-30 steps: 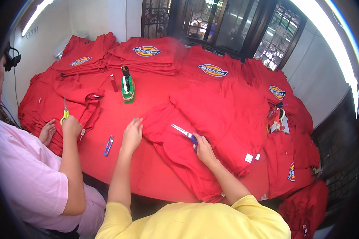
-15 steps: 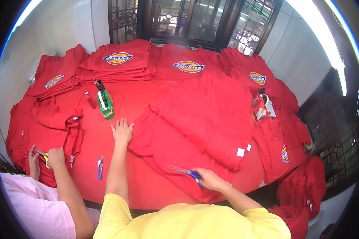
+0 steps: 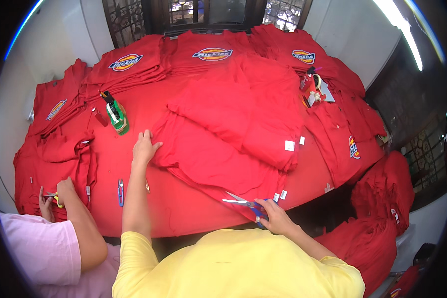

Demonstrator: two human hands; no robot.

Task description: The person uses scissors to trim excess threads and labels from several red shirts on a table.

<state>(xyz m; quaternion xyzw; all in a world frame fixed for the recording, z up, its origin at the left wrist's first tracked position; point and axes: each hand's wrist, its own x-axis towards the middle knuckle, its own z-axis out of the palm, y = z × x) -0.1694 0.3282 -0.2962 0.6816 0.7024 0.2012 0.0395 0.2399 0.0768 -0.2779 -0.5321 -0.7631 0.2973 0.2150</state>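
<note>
A red shirt [image 3: 203, 154] lies spread across the middle of the table in front of me, with white tags at its right edge. My right hand [image 3: 277, 217] grips blue-handled scissors [image 3: 259, 211] near the table's front edge. Their blades are spread and point left over the shirt's lower hem. My left hand [image 3: 145, 148] rests beside the shirt's left edge, thumb and fingers apart, with nothing in it. Left of my forearm lie blue thread snips [image 3: 120, 192]. Part of a small gold-coloured thing [image 3: 147, 186] shows at the forearm's side.
A co-worker's hands [image 3: 59, 193] hold yellow-handled scissors at a red shirt pile [image 3: 59, 154] on the left. Stacks of printed red shirts [image 3: 126, 64] line the back. A green tape dispenser [image 3: 118, 119] and red marker [image 3: 99, 117] stand left; bundled red garments [image 3: 367, 243] sit lower right.
The view has shifted. My right hand has moved the scissors right along the hem, and their blades have opened. My left hand has gone from lying flat to a raised, narrower spread beside the shirt.
</note>
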